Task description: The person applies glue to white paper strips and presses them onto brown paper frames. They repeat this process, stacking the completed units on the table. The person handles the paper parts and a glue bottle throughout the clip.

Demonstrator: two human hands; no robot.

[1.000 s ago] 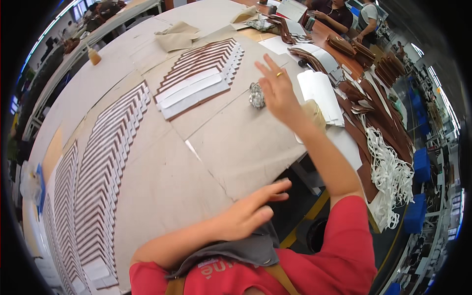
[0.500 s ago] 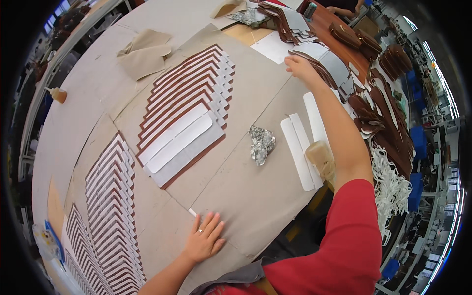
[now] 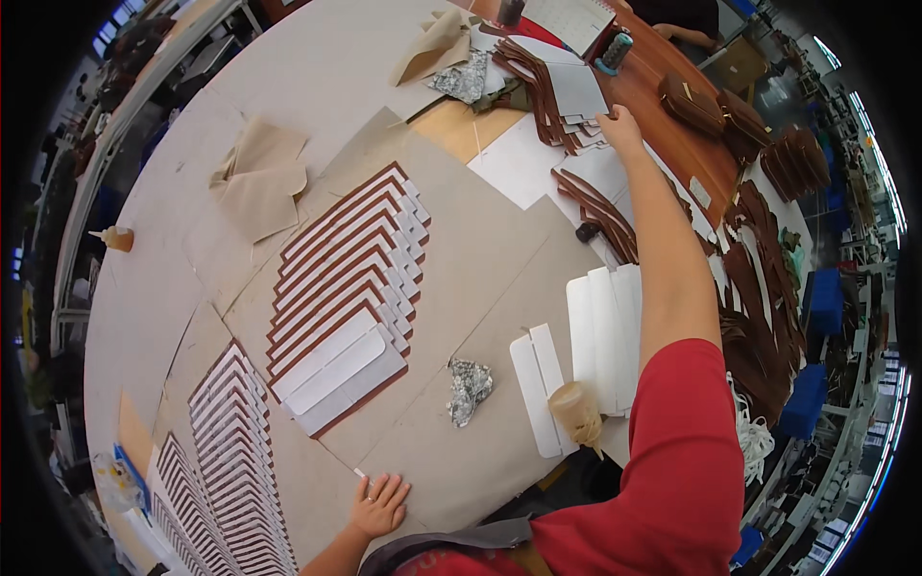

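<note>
My right hand [image 3: 622, 131] reaches far forward, its fingers pinched at the near right corner of a stack of brown leather panels [image 3: 576, 91] with pale grey backing. How many layers it grips is hidden. My left hand [image 3: 378, 506] lies flat on the table near me, fingers spread, holding nothing. Just beyond its fingertips is a small white stick [image 3: 360, 471]. An overlapping row of brown-edged panels [image 3: 351, 278] lies ahead of that hand, the nearest one topped with a white strip [image 3: 336, 367].
Under my right arm lie white strips [image 3: 595, 326] and a glue bottle [image 3: 576, 415]. A crumpled silvery lump [image 3: 470, 392] sits mid-table. More panel rows [image 3: 235, 432] spread at left. Folded beige cloth [image 3: 259, 182] lies behind them. Brown cases [image 3: 691, 104] stand at far right.
My right hand has moved farther forward, from beside the nearer brown pieces to the farther panel stack. My left hand stays flat. The view has shifted, showing more of the table's far side.
</note>
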